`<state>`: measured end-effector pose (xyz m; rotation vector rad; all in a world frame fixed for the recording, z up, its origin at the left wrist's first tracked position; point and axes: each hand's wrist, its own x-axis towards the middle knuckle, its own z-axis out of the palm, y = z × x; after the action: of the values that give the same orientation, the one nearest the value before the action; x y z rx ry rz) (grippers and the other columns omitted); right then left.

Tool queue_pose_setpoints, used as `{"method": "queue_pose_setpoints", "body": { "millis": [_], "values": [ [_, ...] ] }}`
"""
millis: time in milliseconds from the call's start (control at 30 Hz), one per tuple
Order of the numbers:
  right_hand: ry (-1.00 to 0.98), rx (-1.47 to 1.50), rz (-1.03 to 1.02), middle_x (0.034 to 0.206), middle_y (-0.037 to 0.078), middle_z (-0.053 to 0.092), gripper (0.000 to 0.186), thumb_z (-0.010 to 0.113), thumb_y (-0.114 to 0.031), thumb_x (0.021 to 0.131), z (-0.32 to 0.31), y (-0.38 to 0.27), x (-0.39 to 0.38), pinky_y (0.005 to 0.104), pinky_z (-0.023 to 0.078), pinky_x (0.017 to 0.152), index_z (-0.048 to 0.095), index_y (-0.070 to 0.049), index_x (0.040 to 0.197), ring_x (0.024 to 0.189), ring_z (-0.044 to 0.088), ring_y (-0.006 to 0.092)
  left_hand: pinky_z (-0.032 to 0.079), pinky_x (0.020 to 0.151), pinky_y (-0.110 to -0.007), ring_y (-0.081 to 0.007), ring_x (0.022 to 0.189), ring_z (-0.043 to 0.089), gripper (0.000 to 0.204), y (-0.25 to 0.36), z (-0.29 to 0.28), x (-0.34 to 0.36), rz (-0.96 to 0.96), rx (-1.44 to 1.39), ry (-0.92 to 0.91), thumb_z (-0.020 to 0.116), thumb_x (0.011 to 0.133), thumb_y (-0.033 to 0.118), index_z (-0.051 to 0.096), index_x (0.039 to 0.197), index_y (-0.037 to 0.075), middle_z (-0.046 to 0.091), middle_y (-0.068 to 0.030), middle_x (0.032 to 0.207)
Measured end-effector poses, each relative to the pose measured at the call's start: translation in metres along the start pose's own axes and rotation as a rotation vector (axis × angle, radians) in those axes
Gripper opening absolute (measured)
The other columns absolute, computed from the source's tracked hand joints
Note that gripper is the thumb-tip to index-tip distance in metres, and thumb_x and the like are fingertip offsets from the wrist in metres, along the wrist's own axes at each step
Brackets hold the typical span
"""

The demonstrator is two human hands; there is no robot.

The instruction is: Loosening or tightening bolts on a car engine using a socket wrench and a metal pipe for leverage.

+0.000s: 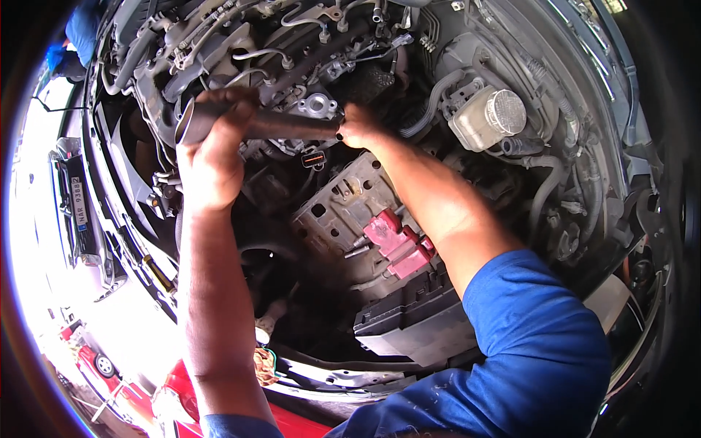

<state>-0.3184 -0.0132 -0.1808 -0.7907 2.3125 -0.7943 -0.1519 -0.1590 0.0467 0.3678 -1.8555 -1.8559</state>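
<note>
A dark hose or duct [292, 127] lies crosswise over the engine in both my hands. Its wide open end points left, and it narrows toward the right. My left hand [217, 157] is wrapped round the wide part, the thumb on top. At the narrow end, my right hand [359, 130] has its fingers closed on the hose; the fingertips are partly hidden. Just behind the hose sits a metal flange [317, 106] with a round opening. Below it, near my right wrist, hangs a black electrical connector [314, 158].
A metal battery tray [310, 217] lies under my right forearm, with a red terminal cover [398, 241] and a black box [412, 325] nearer me. A fluid reservoir [475, 120] stands at right. Another person's blue clothing [82, 28] shows far left.
</note>
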Motion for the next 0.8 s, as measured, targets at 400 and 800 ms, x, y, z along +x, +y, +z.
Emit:
{"method": "queue_pose_setpoints", "body": {
  "millis": [400, 800],
  "values": [
    [0.33, 0.3, 0.202, 0.116, 0.028, 0.062, 0.046, 0.065, -0.011, 0.076, 0.006, 0.002, -0.018, 0.0402, 0.047, 0.1, 0.055, 0.006, 0.117, 0.114, 0.06, 0.039, 0.053, 0.074, -0.032, -0.021, 0.081, 0.067, 0.018, 0.04, 0.022, 0.055, 0.215, 0.509, -0.281, 0.058, 0.081, -0.001, 0.07, 0.094, 0.004, 0.067, -0.0073, 0.084],
    [0.628, 0.44, 0.122, 0.096, 0.019, 0.067, 0.028, 0.071, -0.016, 0.076, 0.01, -0.008, -0.037, 0.0433, 0.051, 0.085, 0.063, -0.002, 0.098, 0.095, 0.065, 0.0356, 0.049, 0.069, -0.025, -0.0121, 0.075, 0.062, 0.013, 0.07, 0.044, 0.01, 0.099, 0.132, -0.333, 0.068, 0.08, 0.006, 0.067, 0.09, -0.003, 0.067, -0.0059, 0.088]
  ]
}}
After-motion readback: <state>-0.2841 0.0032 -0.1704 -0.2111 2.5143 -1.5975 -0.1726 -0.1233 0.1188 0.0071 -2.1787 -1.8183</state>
